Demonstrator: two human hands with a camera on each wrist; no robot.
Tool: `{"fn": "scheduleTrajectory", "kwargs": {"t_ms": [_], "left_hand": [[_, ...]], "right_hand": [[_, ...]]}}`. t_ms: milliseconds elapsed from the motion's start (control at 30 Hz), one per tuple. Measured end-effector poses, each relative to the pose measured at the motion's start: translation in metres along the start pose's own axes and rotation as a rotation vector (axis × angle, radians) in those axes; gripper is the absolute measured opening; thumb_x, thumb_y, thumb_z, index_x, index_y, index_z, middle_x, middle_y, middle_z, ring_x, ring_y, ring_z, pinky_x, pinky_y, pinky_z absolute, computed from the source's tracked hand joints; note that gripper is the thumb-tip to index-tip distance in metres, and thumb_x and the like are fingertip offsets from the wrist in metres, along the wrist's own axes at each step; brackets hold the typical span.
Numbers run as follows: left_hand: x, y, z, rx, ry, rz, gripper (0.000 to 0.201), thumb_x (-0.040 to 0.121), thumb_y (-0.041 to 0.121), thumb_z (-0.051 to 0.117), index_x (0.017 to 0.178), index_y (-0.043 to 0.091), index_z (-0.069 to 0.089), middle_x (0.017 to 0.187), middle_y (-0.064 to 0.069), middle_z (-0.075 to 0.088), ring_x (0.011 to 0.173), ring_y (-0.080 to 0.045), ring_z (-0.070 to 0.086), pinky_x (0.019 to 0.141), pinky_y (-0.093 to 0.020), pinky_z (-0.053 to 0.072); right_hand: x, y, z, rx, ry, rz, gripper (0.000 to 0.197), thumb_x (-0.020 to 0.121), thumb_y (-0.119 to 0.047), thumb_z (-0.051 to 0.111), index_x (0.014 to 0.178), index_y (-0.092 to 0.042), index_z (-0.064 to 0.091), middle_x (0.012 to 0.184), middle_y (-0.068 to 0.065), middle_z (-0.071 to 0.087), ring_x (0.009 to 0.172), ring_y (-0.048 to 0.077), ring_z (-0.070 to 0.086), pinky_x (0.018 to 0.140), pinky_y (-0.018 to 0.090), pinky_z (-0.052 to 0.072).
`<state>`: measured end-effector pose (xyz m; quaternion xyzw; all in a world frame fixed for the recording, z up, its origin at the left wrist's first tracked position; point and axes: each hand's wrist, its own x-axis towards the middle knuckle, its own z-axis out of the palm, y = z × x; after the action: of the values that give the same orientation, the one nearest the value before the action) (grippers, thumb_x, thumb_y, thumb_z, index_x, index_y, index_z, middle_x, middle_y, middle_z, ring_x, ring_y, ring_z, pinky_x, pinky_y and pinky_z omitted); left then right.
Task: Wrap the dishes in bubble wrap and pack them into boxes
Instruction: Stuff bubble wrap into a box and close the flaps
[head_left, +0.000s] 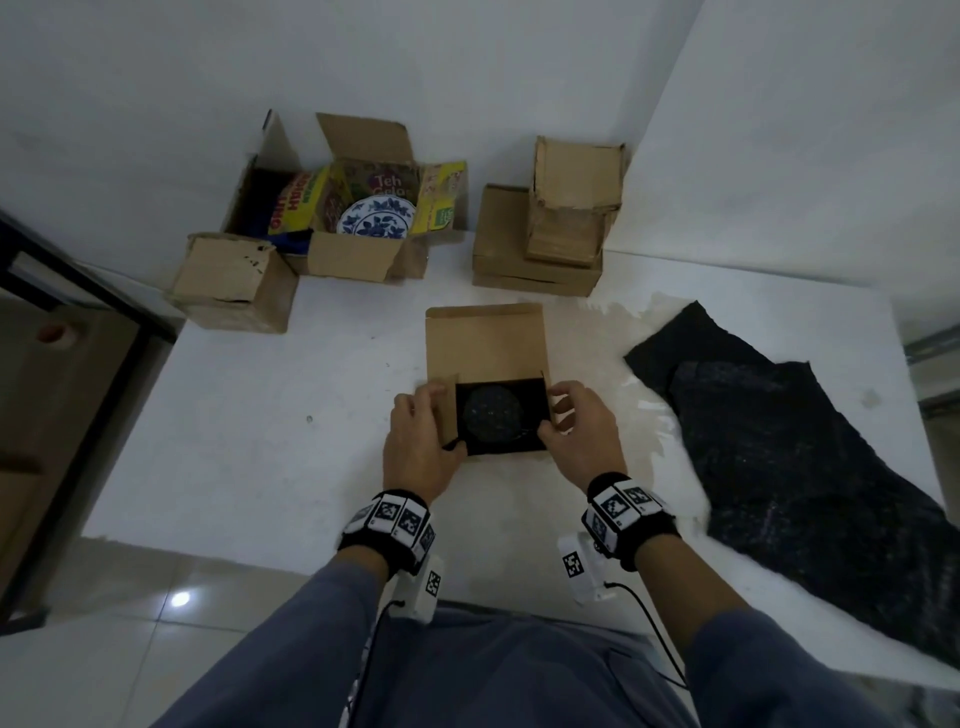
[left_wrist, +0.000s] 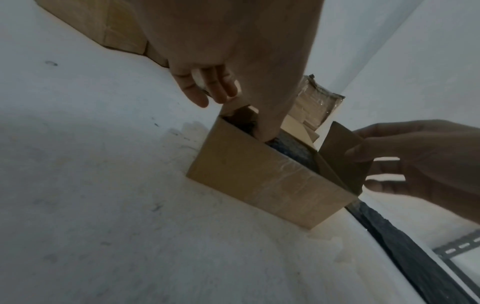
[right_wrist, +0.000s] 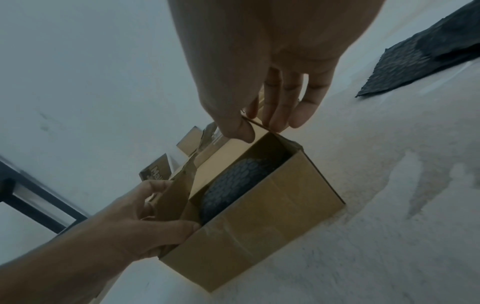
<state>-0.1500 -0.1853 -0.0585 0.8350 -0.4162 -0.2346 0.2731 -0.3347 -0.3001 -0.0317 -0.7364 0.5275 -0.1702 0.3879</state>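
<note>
Left grip (head_left: 421, 441): fingers curled on the left side flap (right_wrist: 179, 197) of the small box (head_left: 488, 374).
Right grip (head_left: 582, 426): thumb and fingers pinching the right side flap (left_wrist: 345, 156).
Wrapped dish (head_left: 491, 418): round, in black bubble wrap, lying inside the box between both grips.
Beyond grips: open carton with blue-patterned plate (head_left: 376, 218); stacked closed boxes (head_left: 550, 228).
Right of right grip: black bubble wrap sheet (head_left: 789, 457) on worktop (head_left: 260, 441).

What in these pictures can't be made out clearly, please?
- Dish in the small box: head and right wrist views; black bubble wrap covers it.
- Left hand fingertips: head view; side flap hides them.
- Brown stacked boxes' contents: head view; closed.
- Black sheet: head view; frame edge cuts it.
</note>
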Motion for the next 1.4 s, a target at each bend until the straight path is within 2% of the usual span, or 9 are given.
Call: {"fn": "scheduleTrajectory", "kwargs": {"t_ms": [233,400,600,733,833,967,1167,1300,1400], "left_hand": [[0.016,0.011,0.004,0.184,-0.044,-0.001,0.093,0.057,0.020,0.090,0.132,0.018,0.036,0.117,-0.009,0.039,0.104,-0.030,0.049,0.071,-0.043,0.054],[0.008,-0.002,0.004,0.123,-0.002,0.158,0.053,0.065,0.021,0.084,0.103,0.019,0.047,0.108,-0.001,0.039,0.096,-0.025,0.050,0.061,-0.036,0.050],[-0.006,-0.017,-0.007,0.054,0.037,0.370,0.028,0.092,0.041,0.056,0.104,0.017,0.066,0.117,0.004,0.052,0.100,-0.017,0.053,0.079,-0.033,0.052],[0.009,-0.022,-0.007,-0.116,0.040,0.262,0.019,0.094,0.017,0.053,0.105,0.019,0.069,0.107,0.007,0.059,0.099,-0.013,0.058,0.085,-0.038,0.053],[0.026,-0.022,-0.011,-0.266,0.012,0.046,0.036,0.086,0.004,0.067,0.114,0.026,0.060,0.095,0.006,0.062,0.089,-0.010,0.060,0.082,-0.040,0.055],[0.052,-0.012,-0.023,-0.383,-0.108,-0.194,0.075,0.075,0.000,0.080,0.139,0.019,0.045,0.114,0.001,0.050,0.098,-0.016,0.053,0.076,-0.020,0.049],[0.068,-0.001,-0.032,-0.458,-0.202,-0.225,0.058,0.067,-0.018,0.076,0.105,0.020,0.055,0.093,0.005,0.053,0.069,-0.012,0.052,0.052,-0.011,0.047],[0.059,-0.005,-0.029,-0.446,-0.139,-0.158,0.056,0.068,-0.014,0.077,0.099,0.026,0.054,0.090,0.002,0.054,0.071,-0.013,0.055,0.058,-0.012,0.049],[0.048,-0.011,-0.027,-0.414,-0.072,-0.071,0.054,0.070,-0.012,0.077,0.104,0.025,0.057,0.100,0.000,0.058,0.075,-0.006,0.059,0.065,-0.017,0.053]], "right_hand": [[-0.001,0.009,0.001,-0.050,-0.007,-0.042,0.042,0.079,-0.014,0.072,0.118,-0.018,0.056,0.105,0.001,0.057,0.084,0.013,0.058,0.073,0.024,0.047],[-0.001,0.016,0.005,-0.082,-0.064,-0.116,0.051,0.077,-0.017,0.073,0.124,-0.017,0.054,0.119,0.002,0.050,0.104,0.018,0.055,0.087,0.027,0.047],[-0.002,0.021,0.012,-0.253,-0.108,-0.173,0.051,0.074,-0.037,0.068,0.121,-0.021,0.057,0.122,-0.001,0.043,0.101,0.018,0.053,0.078,0.034,0.054],[0.009,0.019,0.010,-0.328,-0.035,-0.242,0.025,0.085,-0.033,0.063,0.105,-0.018,0.067,0.110,0.001,0.050,0.081,0.019,0.056,0.068,0.037,0.054],[0.026,0.014,0.008,-0.268,-0.077,-0.144,0.011,0.087,-0.019,0.065,0.097,-0.015,0.067,0.100,0.001,0.050,0.077,0.020,0.056,0.071,0.041,0.054],[0.050,0.007,0.004,-0.050,-0.130,0.148,0.051,0.078,-0.012,0.071,0.124,-0.017,0.048,0.109,0.004,0.050,0.088,0.021,0.056,0.077,0.036,0.051],[0.075,0.007,0.002,-0.047,-0.234,0.167,0.071,0.074,-0.007,0.070,0.136,-0.025,0.040,0.110,0.004,0.048,0.091,0.024,0.057,0.070,0.029,0.048],[0.071,0.012,0.001,-0.099,-0.256,0.035,0.056,0.077,-0.002,0.066,0.125,-0.020,0.046,0.106,0.003,0.046,0.085,0.022,0.056,0.063,0.018,0.042],[0.059,0.024,-0.005,-0.029,-0.281,-0.085,0.057,0.075,-0.003,0.072,0.124,-0.020,0.050,0.112,0.003,0.045,0.095,0.021,0.057,0.082,0.033,0.054]]}}
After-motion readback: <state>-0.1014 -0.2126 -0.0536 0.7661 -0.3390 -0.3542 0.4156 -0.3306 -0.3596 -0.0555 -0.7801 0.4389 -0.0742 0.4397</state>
